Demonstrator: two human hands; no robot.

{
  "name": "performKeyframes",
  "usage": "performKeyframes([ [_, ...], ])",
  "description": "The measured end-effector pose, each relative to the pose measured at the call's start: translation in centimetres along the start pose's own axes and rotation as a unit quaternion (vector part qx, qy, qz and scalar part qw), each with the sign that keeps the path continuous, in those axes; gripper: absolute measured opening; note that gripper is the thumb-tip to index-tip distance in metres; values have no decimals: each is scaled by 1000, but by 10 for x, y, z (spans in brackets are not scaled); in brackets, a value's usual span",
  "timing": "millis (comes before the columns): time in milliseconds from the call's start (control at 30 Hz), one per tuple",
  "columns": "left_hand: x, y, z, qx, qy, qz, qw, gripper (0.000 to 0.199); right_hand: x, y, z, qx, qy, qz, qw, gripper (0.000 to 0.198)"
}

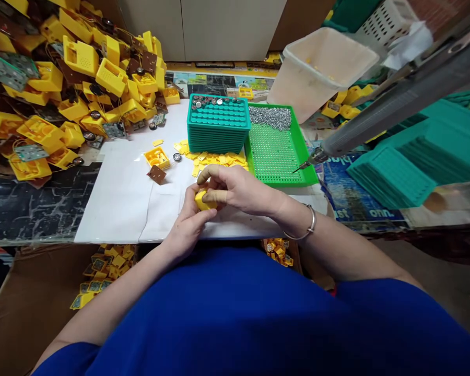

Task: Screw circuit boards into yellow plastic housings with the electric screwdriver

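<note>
A small yellow plastic case [201, 200] is held over the front of the white work surface [117, 209]. My left hand [187, 222] is closed around it from the left and below. From above and the right, my right hand [235, 189] reaches over, its thumb and fingers closed against the case; whether a small part is pinched there is hidden. Just beyond my hands lie loose flat yellow pieces [219, 160]. An open yellow case [156, 157] with wires rests to the left, beside a brown circuit board [157, 175] and a round speaker [177, 156].
Stacked teal trays [218, 125] stand behind my hands, small round parts on top. Right of them sits a green tray [311, 177] with many screws. An electric screwdriver [360, 120] slants in from the right. Yellow cases [112, 77] heap up at left; a translucent bin [313, 78] stands behind.
</note>
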State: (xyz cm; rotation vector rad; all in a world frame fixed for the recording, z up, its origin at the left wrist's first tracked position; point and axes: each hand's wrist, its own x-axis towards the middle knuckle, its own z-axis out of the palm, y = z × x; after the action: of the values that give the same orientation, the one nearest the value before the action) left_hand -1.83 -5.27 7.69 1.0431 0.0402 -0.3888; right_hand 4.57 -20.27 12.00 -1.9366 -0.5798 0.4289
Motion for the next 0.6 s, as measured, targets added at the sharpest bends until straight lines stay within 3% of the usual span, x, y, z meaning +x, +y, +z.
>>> performKeyframes([
  [133, 1, 5, 3, -48, 25, -21, 998, 49, -4, 6, -2, 148, 42, 32, 988, 14],
  [233, 2, 7, 4, -65, 38, -27, 997, 49, -10, 10, -6, 204, 39, 52, 977, 16],
  [467, 3, 7, 4, -57, 46, -32, 997, 51, -21, 11, -12, 211, -26, 59, 975, 15],
  [600, 2, 5, 4, -45, 32, -18, 998, 51, -23, 11, -3, 177, 28, 21, 984, 16],
])
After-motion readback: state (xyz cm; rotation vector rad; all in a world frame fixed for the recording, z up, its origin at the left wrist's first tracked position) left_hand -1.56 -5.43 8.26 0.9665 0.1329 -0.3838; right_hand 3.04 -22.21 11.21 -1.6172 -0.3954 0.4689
